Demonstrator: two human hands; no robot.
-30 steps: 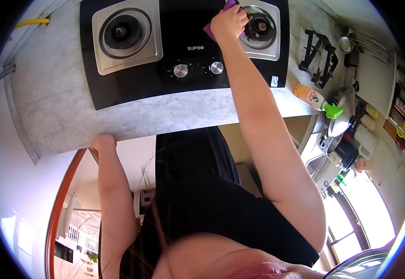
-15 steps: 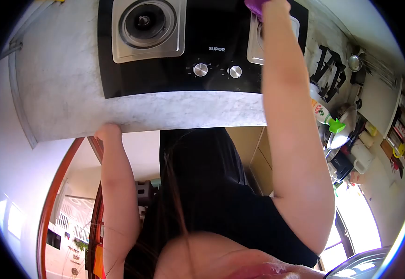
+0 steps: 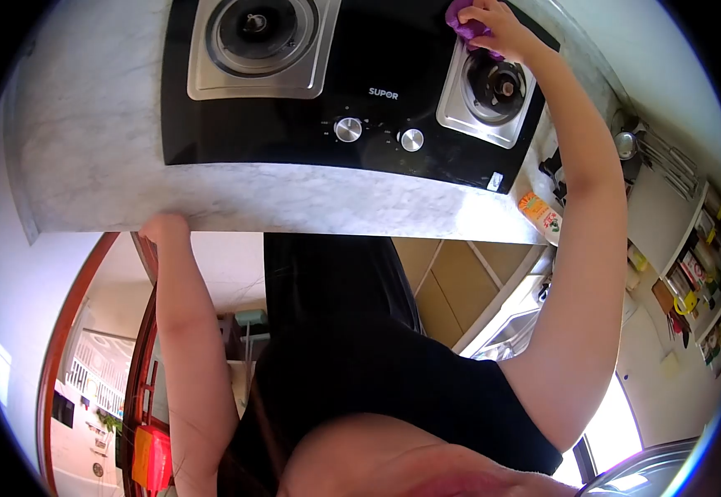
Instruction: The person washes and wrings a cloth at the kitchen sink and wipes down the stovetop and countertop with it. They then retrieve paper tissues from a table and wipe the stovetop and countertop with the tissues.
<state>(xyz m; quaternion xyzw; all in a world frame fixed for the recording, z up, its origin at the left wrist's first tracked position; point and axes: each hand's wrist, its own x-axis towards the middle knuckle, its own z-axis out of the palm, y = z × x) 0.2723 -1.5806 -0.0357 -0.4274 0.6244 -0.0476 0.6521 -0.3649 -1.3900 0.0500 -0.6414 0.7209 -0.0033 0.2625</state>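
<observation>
My right hand [image 3: 500,31] grips a purple cloth [image 3: 465,23] at the top edge of the right burner's metal plate [image 3: 460,106]. The black gas stove [image 3: 385,50] has two burners and two silver knobs; its left burner [image 3: 257,29] is without a pot support. At the counter's front edge rests my left hand [image 3: 166,225], far to the left of the knobs. Its fingers are hard to make out.
A spray bottle [image 3: 540,215] lies right of the stove, partly behind my right arm. Black pot supports [image 3: 553,170] show beside it, mostly hidden. Ladles [image 3: 626,145] are near the wall, and a shelf with kitchen items [image 3: 692,269] stands at the right.
My right hand, with the purple cloth, has gone from the burner's left side to its upper edge, and my arm now bends further right. The view has shifted. My left hand stays at the counter edge.
</observation>
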